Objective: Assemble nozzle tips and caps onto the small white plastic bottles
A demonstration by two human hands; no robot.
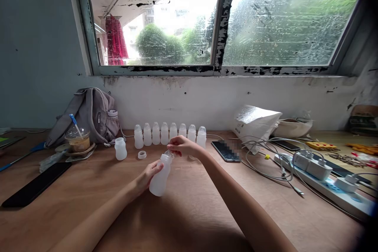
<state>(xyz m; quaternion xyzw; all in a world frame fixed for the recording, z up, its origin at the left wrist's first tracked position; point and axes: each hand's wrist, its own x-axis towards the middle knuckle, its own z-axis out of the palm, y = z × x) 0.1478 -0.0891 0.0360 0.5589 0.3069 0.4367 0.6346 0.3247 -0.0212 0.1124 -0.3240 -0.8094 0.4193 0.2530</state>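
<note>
Frosted bottle point(160, 181) mid-table, tilted, mouth leaning toward 1 o'clock; directions below taken from it, wall at 12. Left hand point(148, 175) has fingers wrapped round its side; right hand point(181, 145) pinches a small clear piece point(169, 153) at the mouth, fingertips close together. Ring point(142, 154) near at 11, uncapped bottle point(121, 150) upright at 10. Row of eight capped bottles point(164, 136) spans 11 to 1, just short of the wall point(189, 102). Brown wood table point(97, 175), back edge against that wall; near edge out of view. Peeling-framed window point(283, 27) above, daylight and greenery behind. Backpack point(97, 116) and drink cup point(78, 141) around 10, black slab point(37, 187) at 9: a wide stretch of wood between slab and bottle. Phone point(226, 152) at 2, white bag point(255, 124) beyond. Tangled cables point(265, 165) and power strip point(327, 187) bound the 3 o'clock side; more open wood from phone round to 4, outside the right forearm point(230, 193).
</note>
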